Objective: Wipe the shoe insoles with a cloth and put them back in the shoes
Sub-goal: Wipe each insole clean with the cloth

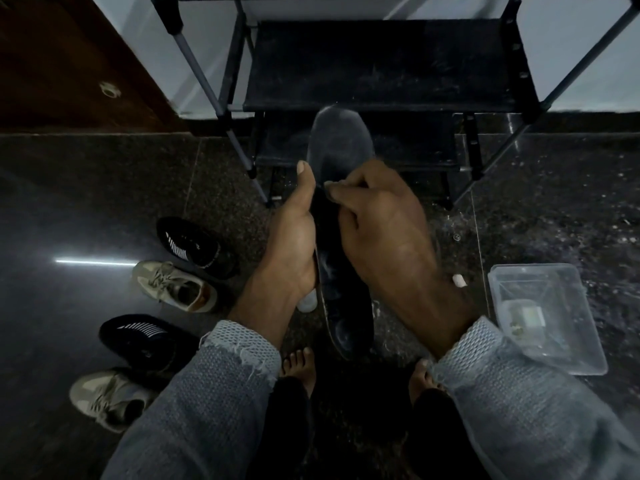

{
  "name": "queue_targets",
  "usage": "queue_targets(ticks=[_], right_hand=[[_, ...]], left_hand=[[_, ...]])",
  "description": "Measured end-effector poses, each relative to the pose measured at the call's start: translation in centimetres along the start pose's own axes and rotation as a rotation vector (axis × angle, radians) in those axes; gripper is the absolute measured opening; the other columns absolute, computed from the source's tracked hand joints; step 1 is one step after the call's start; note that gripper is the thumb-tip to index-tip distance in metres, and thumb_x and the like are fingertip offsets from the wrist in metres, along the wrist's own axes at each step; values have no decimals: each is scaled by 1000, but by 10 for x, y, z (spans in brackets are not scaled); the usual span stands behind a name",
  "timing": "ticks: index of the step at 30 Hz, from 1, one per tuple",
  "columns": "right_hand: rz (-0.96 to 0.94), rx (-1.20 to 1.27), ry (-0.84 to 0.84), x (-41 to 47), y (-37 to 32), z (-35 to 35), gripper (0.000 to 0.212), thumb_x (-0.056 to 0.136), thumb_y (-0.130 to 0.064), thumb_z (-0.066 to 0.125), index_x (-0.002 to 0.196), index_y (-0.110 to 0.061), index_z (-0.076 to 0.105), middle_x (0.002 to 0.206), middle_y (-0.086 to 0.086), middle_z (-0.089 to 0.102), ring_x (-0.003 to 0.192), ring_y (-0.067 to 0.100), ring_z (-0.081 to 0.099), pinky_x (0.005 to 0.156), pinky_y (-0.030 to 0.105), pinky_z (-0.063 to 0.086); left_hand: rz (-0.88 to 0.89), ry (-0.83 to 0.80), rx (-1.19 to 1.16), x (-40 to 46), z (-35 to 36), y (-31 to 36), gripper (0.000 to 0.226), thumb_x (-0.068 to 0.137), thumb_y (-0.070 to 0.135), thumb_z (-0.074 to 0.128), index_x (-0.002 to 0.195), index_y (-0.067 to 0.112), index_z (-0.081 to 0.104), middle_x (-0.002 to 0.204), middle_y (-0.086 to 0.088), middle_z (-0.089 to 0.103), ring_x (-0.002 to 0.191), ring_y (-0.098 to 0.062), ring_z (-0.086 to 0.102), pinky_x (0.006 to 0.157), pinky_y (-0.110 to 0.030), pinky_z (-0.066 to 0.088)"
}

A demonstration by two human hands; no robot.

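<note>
A long dark insole (337, 143) stands upright in front of me, dusty grey at its toe end. My left hand (294, 244) grips its left edge, thumb pointing up along it. My right hand (381, 223) lies over the middle of the insole with its fingers curled, and a small white bit of cloth (459, 280) sticks out at the little-finger side. On the floor to the left are two black shoes (197, 247) (145, 337) and two beige sneakers (176, 287) (107, 400). Whether they hold insoles is hidden.
A black shoe rack (381, 64) with metal legs stands right ahead. A clear plastic tub (547, 313) sits on the dark stone floor to my right. A brown wooden door (69, 64) is at the far left. My bare feet (299, 365) are below the insole.
</note>
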State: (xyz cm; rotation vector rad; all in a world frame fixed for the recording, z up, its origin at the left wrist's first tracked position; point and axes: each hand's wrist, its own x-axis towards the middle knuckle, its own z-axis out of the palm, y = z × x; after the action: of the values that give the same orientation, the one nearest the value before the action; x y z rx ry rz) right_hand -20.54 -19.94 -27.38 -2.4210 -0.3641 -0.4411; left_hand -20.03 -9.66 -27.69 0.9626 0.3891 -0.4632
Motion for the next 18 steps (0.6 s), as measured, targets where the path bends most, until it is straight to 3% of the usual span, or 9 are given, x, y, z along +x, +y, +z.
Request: queue_targets(ticks=[3, 7, 14, 18], right_hand=[[-37, -23, 1, 0, 2, -1, 25, 89, -13, 51, 92, -5, 75, 87, 11, 63, 77, 30, 59, 63, 40, 53], [57, -24, 45, 3, 23, -4, 16, 89, -8, 61, 97, -6, 74, 89, 12, 63, 80, 31, 60, 68, 45, 54], [-67, 12, -8, 0, -5, -3, 35, 90, -19, 43, 92, -3, 74, 89, 12, 63, 77, 28, 60, 62, 38, 54], [-38, -33, 10, 3, 14, -5, 21, 90, -10, 55, 98, -5, 74, 92, 13, 64, 81, 32, 60, 66, 45, 54]], left_hand=[[-2, -1, -8, -1, 0, 0, 61, 98, 58, 31, 108, 11, 68, 104, -11, 74, 97, -24, 71, 85, -35, 58], [-6, -10, 6, 0, 0, -2, 61, 98, 59, 31, 113, 12, 67, 111, -12, 72, 105, -27, 69, 93, -41, 54], [4, 33, 44, 0, 1, 1, 63, 98, 61, 31, 107, 11, 69, 107, -13, 73, 101, -25, 70, 87, -36, 57], [-8, 41, 43, 0, 0, 0, 66, 96, 63, 30, 116, 11, 66, 115, -15, 70, 109, -29, 67, 93, -42, 53]])
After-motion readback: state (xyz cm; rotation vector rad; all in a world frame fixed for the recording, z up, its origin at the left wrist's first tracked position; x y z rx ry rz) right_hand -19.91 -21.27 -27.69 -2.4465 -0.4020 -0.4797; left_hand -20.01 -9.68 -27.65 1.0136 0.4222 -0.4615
